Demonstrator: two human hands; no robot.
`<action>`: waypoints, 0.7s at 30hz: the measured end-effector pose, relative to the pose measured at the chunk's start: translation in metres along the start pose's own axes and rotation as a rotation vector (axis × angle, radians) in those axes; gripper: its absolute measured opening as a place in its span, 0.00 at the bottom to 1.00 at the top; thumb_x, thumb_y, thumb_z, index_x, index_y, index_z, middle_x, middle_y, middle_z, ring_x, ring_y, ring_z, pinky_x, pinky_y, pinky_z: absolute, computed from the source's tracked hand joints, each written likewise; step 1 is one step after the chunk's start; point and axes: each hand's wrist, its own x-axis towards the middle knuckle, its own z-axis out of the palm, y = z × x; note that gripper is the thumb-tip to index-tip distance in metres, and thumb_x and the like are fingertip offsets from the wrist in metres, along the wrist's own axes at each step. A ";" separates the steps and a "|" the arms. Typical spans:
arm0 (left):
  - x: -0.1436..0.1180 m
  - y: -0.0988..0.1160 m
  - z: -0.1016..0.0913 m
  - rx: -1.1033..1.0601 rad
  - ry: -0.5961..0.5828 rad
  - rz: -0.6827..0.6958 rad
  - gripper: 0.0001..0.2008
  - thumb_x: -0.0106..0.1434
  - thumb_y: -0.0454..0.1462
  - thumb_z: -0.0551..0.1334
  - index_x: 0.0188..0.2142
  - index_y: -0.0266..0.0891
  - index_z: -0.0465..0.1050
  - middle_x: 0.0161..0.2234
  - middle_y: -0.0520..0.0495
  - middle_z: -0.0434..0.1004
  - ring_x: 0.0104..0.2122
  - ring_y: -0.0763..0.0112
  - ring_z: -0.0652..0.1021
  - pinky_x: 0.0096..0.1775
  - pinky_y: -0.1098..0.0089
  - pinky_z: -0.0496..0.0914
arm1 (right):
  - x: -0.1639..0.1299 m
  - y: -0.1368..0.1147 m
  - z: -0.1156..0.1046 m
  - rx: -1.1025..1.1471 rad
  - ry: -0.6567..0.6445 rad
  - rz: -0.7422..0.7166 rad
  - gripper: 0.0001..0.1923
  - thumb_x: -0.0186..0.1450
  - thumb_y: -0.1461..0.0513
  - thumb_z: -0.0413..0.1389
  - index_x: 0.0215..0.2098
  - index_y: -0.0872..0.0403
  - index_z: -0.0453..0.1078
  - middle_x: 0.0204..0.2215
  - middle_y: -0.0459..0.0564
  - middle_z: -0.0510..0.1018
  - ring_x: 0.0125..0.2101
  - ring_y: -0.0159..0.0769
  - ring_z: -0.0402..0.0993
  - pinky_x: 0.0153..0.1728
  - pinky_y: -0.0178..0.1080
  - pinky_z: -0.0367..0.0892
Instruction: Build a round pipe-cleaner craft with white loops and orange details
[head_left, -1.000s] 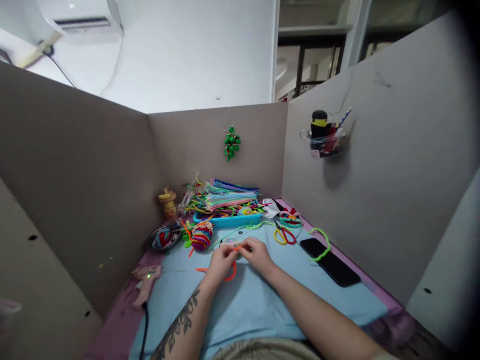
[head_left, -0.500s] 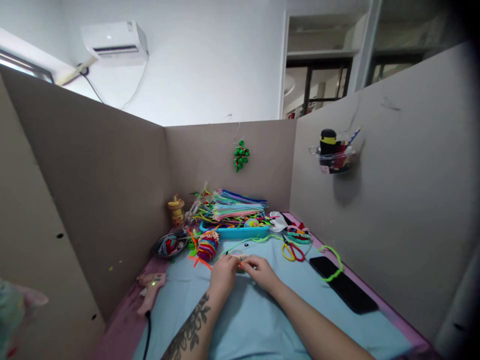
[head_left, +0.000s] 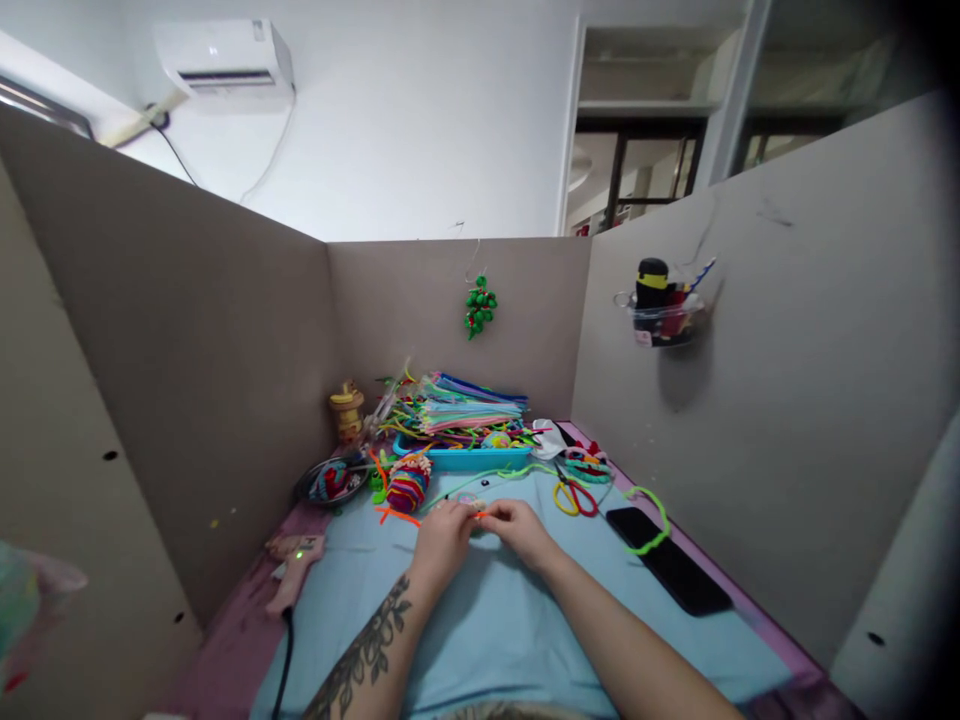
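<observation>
Orange pipe cleaner [head_left: 480, 514], thin, fuzzy, pinched between left hand [head_left: 444, 537] and right hand [head_left: 519, 528], both hands grasping it

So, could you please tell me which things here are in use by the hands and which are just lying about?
In hand:
- left hand and right hand, pinching an orange pipe cleaner

Lying about:
- scissors
- black phone
- glue gun
- blue tray of pipe cleaners
- green loop
</observation>
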 end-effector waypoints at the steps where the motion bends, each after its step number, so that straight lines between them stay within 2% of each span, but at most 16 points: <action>1: 0.000 0.000 0.001 -0.045 -0.001 -0.028 0.09 0.61 0.36 0.54 0.35 0.40 0.73 0.33 0.45 0.74 0.35 0.66 0.72 0.37 0.68 0.64 | 0.000 -0.001 0.000 0.022 0.029 -0.012 0.10 0.51 0.58 0.59 0.22 0.58 0.70 0.15 0.41 0.65 0.15 0.23 0.54 0.16 0.29 0.48; 7: 0.002 0.007 0.012 -0.256 -0.017 -0.124 0.07 0.58 0.35 0.56 0.28 0.38 0.72 0.27 0.47 0.73 0.30 0.69 0.71 0.33 0.71 0.63 | 0.003 0.003 0.013 0.342 0.171 0.020 0.14 0.49 0.54 0.60 0.23 0.57 0.66 0.13 0.39 0.62 0.12 0.21 0.48 0.13 0.28 0.42; 10: 0.001 0.013 0.016 -0.313 0.003 -0.134 0.08 0.58 0.35 0.55 0.29 0.38 0.73 0.29 0.47 0.74 0.32 0.68 0.71 0.35 0.70 0.63 | 0.006 0.006 0.022 0.500 0.184 0.082 0.18 0.46 0.51 0.62 0.22 0.56 0.64 0.15 0.39 0.62 0.12 0.20 0.47 0.12 0.28 0.41; 12: 0.000 0.015 0.015 -0.306 0.019 -0.136 0.09 0.59 0.35 0.54 0.32 0.38 0.73 0.31 0.46 0.74 0.33 0.68 0.71 0.36 0.70 0.64 | 0.006 0.006 0.023 0.503 0.179 0.094 0.19 0.46 0.50 0.61 0.23 0.56 0.64 0.15 0.39 0.62 0.12 0.20 0.47 0.11 0.28 0.41; 15: -0.003 0.015 0.010 -0.202 0.027 -0.153 0.11 0.62 0.35 0.51 0.34 0.39 0.72 0.33 0.45 0.73 0.34 0.68 0.71 0.36 0.70 0.63 | 0.003 0.002 0.017 0.254 0.203 -0.021 0.15 0.52 0.52 0.59 0.25 0.57 0.68 0.18 0.43 0.66 0.15 0.23 0.54 0.14 0.29 0.49; 18: -0.004 0.011 0.003 -0.045 -0.009 -0.151 0.13 0.63 0.36 0.49 0.37 0.41 0.72 0.35 0.46 0.71 0.34 0.69 0.71 0.35 0.71 0.63 | -0.002 -0.004 0.006 -0.159 0.178 -0.254 0.08 0.56 0.58 0.56 0.28 0.55 0.73 0.25 0.48 0.71 0.26 0.31 0.65 0.25 0.32 0.61; 21: -0.004 0.009 -0.001 0.106 -0.080 -0.117 0.12 0.62 0.35 0.51 0.40 0.43 0.72 0.35 0.46 0.71 0.34 0.69 0.71 0.34 0.72 0.62 | -0.006 -0.005 0.001 -0.422 0.083 -0.370 0.07 0.59 0.63 0.53 0.32 0.52 0.74 0.29 0.48 0.71 0.31 0.33 0.67 0.33 0.35 0.62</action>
